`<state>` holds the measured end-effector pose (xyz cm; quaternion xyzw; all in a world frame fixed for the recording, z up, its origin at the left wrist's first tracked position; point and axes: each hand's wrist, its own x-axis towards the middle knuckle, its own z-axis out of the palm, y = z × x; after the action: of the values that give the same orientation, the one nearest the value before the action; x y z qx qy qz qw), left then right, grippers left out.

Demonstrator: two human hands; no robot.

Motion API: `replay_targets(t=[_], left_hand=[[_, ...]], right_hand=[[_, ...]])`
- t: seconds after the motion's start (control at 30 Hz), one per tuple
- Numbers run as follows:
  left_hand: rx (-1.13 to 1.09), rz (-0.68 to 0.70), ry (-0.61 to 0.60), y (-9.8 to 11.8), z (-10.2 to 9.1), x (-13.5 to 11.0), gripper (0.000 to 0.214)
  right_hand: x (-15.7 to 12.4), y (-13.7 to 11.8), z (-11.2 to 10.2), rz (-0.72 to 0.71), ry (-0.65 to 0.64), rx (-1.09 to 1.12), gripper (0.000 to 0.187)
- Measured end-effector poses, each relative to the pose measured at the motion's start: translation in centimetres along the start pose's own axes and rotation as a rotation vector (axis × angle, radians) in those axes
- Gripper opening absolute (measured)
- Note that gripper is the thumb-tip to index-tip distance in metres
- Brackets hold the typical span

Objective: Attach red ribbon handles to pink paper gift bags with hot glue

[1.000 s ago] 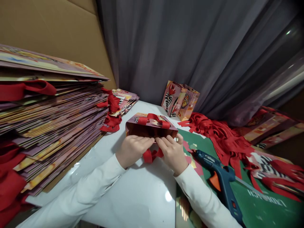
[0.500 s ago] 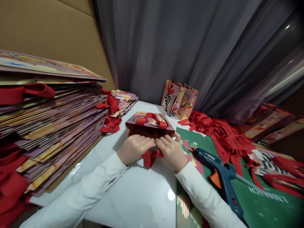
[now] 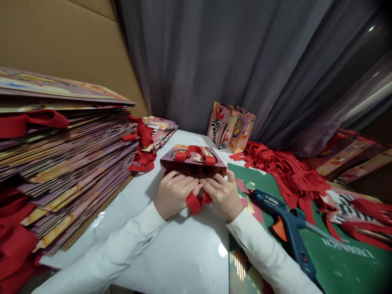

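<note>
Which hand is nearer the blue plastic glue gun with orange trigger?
Right. The right hand is on the purple printed paper bag, left of the glue gun; the left hand is farther left.

My glossy white desk (image 3: 171,257) carries an open paper bag (image 3: 195,157) touching my left hand (image 3: 173,194) and right hand (image 3: 223,194), a stack of folded bags (image 3: 161,132) beyond the left, upright bags (image 3: 216,128) beyond the right, and a green sheet (image 3: 337,261) right of both.
</note>
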<state>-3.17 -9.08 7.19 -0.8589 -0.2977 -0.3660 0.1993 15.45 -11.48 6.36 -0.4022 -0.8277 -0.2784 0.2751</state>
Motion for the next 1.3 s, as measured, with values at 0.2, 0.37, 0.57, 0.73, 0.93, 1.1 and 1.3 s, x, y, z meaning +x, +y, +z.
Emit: replay_targets(t=[0.2,0.37,0.57,0.73,0.93,1.1,1.3], left_hand=[[-0.052,0.143,-0.028,-1.7,0.1,0.2,0.02],[-0.038,0.171,0.006,-2.5,0.3,-0.1,0.024],[-0.076,0.204,0.072,-2.5,-0.2,0.0,0.024],[-0.089,0.158,0.069,-2.7,-0.5,0.4,0.018],[-0.028,0.17,0.008,-3.6,-0.3,0.2,0.026],[0.026,0.182,0.054,-4.4,0.0,-0.2,0.026],[0.037,0.195,0.034,-4.5,-0.2,-0.1,0.027]], right_hand=[[0.1,1.0,0.3,0.033,0.053,-0.023,0.023],[0.4,0.8,0.0,0.051,0.034,-0.037,0.025],[0.7,-0.1,-0.6,0.043,0.014,-0.079,0.027],[0.7,0.3,-0.5,0.025,0.095,-0.1,0.028],[0.5,1.3,-0.2,0.039,0.026,-0.143,0.026],[0.3,2.3,0.0,0.025,-0.109,-0.113,0.021],[-0.2,3.0,0.6,0.073,-0.056,-0.044,0.021]])
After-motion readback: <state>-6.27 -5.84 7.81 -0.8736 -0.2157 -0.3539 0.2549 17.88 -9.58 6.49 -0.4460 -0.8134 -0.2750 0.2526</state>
